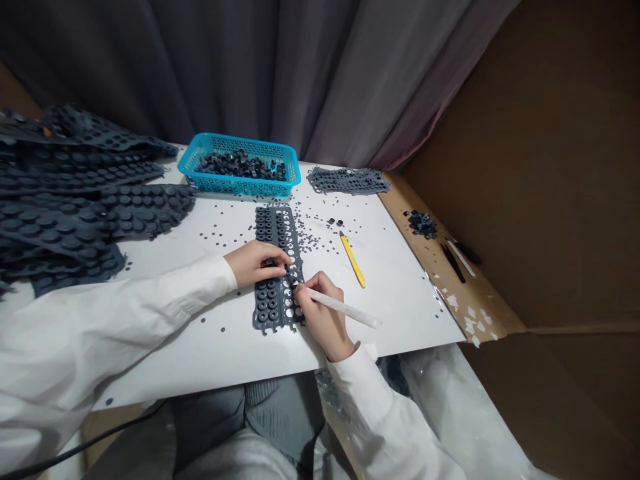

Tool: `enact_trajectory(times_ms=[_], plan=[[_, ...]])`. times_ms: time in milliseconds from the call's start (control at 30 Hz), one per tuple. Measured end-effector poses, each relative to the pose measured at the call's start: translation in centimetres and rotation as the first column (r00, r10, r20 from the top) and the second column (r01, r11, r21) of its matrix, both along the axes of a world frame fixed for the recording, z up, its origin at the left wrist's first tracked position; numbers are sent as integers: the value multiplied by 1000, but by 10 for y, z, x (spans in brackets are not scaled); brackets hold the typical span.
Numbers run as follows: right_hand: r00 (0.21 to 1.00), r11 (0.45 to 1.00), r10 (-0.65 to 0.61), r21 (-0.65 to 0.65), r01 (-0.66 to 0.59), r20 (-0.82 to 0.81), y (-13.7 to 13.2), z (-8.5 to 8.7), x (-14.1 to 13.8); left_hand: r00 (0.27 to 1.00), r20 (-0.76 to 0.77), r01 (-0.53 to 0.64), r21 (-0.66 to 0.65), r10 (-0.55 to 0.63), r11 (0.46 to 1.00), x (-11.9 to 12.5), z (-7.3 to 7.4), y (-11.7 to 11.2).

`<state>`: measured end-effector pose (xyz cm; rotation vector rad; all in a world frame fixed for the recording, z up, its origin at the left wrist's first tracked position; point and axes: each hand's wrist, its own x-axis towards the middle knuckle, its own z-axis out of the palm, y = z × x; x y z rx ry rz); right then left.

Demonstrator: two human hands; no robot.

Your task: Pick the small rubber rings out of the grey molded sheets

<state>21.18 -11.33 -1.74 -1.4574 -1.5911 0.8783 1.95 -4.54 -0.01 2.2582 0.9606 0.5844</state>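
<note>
My left hand (pixel 257 263) lies across the punched rubber sheet (pixel 265 307), though whether it grips I cannot tell. The sheet's long axis runs toward the blue basket (pixel 235 141). My right hand (pixel 323 317), nearer the sheet's near end, holds a white rod (pixel 343 308) at its right edge.

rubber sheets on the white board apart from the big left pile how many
2: one sheet under the left hand, by the right hand gripping a white rod, one sheet right of the blue basket; that one may hide another
</note>
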Motion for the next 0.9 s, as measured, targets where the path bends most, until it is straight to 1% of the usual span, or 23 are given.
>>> enact_trajectory(times_ms=[100,200,233,300,367,400,467,533,667,767,900], plan=[[997,999,-7,-32,5,-74,-3,0,1,1000,8,-6,27,6,1000,-1,2,0],[977,998,-43,-56,32,-209,-4,9,7,1000,-8,-13,90,13,996,-2,5,3],[970,998,-54,-49,43,-235,-3,14,9,1000,-20,3,112,-1,994,-2,6,5],[973,999,-46,-12,44,-228,2,24,12,996,-64,69,146,-60,987,0,7,9],[983,1000,8,15,-6,-181,13,30,13,982,-144,146,162,-124,976,4,8,15],[986,999,38,17,-36,-160,18,31,12,971,-187,179,159,-149,971,6,8,18],[986,996,85,1,-86,-140,29,26,9,949,-252,230,140,-190,963,10,7,23],[984,993,107,-33,-113,-142,37,17,6,933,-283,268,127,-224,955,13,6,27],[983,992,98,-66,-109,-153,40,1,4,920,-315,286,132,-233,949,17,2,31],[984,993,95,-59,-105,-149,38,0,4,906,-358,291,136,-226,947,19,2,31],[991,995,93,-36,-97,-92,38,5,3,873,-442,311,178,-206,934,24,10,24]])
